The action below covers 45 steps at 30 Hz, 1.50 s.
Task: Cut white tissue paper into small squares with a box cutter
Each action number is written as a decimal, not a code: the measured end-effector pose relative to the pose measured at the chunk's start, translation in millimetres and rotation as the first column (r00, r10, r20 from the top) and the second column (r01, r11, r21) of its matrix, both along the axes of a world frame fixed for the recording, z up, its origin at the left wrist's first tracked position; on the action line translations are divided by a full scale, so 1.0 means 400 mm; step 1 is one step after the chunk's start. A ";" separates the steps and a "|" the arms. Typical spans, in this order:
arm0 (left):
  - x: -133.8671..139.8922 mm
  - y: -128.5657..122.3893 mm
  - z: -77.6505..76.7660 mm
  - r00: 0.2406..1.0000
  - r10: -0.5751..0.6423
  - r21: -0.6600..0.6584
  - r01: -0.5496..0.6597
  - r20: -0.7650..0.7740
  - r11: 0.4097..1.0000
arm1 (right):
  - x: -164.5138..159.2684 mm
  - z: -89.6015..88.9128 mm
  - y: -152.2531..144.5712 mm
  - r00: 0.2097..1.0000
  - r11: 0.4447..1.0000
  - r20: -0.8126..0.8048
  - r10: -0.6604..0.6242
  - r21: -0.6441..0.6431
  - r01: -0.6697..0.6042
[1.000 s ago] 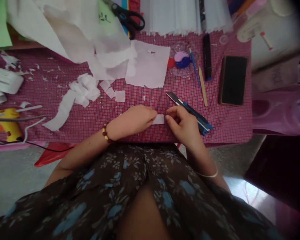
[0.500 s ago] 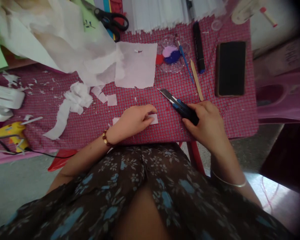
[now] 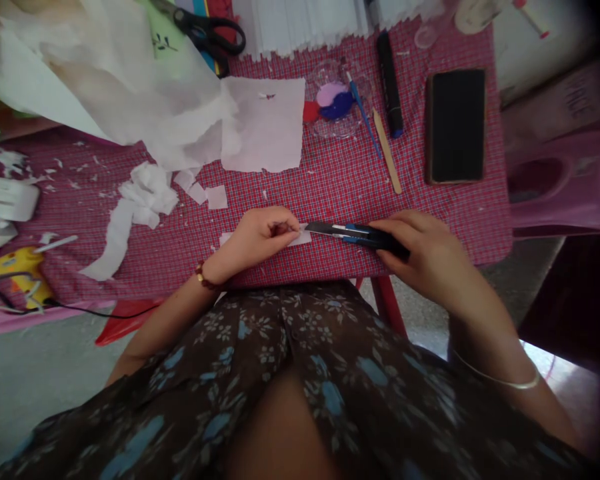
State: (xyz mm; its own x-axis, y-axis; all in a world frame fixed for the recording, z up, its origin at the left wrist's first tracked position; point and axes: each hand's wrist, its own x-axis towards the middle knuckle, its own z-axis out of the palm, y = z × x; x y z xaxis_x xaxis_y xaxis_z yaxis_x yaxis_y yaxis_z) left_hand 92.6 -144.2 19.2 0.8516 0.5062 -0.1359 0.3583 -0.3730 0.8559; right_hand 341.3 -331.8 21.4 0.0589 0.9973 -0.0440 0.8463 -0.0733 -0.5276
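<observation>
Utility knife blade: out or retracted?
Out: on the utility knife in the right hand, the dark blade extends past the handle.

Two bare hands: one left hand [image 3: 263,233], one right hand [image 3: 420,257]. One blue-and-black utility knife [image 3: 360,235]. Narrow white paper strip [image 3: 301,239]: at least one, partly covered. One pair of black-handled scissors [image 3: 205,30], one black rectangular phone [image 3: 456,125], one flat wooden stick [image 3: 387,153], one slim blue brush [image 3: 363,113], one thick black marker with blue end [image 3: 390,83], one yellow glue gun [image 3: 25,267]. One clear plastic palette [image 3: 347,128], three paint patches (red, pink, dark blue [image 3: 337,107]). Small white paper squares [image 3: 217,197]: about three, overlapping. One brown beaded bracelet [image 3: 204,277], one thin white bangle [image 3: 500,381]. White scraps [image 3: 10,160]: many, too small to count.
</observation>
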 end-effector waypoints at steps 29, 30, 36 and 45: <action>0.033 0.028 -0.017 0.980 -0.139 0.548 0.195 -0.142 0.813 | -0.029 -0.001 0.038 0.985 0.987 0.075 0.153 0.045 -0.157; 0.038 0.035 -0.027 0.974 -0.171 0.555 0.224 -0.147 0.801 | -0.028 -0.001 0.039 0.985 0.986 0.076 0.158 0.047 -0.162; 0.058 0.063 -0.085 0.948 -0.271 0.611 0.314 -0.164 0.727 | -0.024 0.001 0.042 0.983 0.984 0.068 0.171 0.036 -0.174; 0.059 0.065 -0.102 0.947 -0.281 0.658 0.313 -0.158 0.685 | -0.055 0.001 -0.019 0.991 0.992 0.049 0.122 0.031 -0.124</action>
State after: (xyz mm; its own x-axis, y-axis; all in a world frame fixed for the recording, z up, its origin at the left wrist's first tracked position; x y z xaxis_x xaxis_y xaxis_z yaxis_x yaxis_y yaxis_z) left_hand 116.2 -118.0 -21.7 0.9751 0.1985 0.0984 0.1565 -0.9315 0.3284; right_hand 319.4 -339.2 21.8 -0.0630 0.9980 -0.0098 0.8718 0.0503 -0.4873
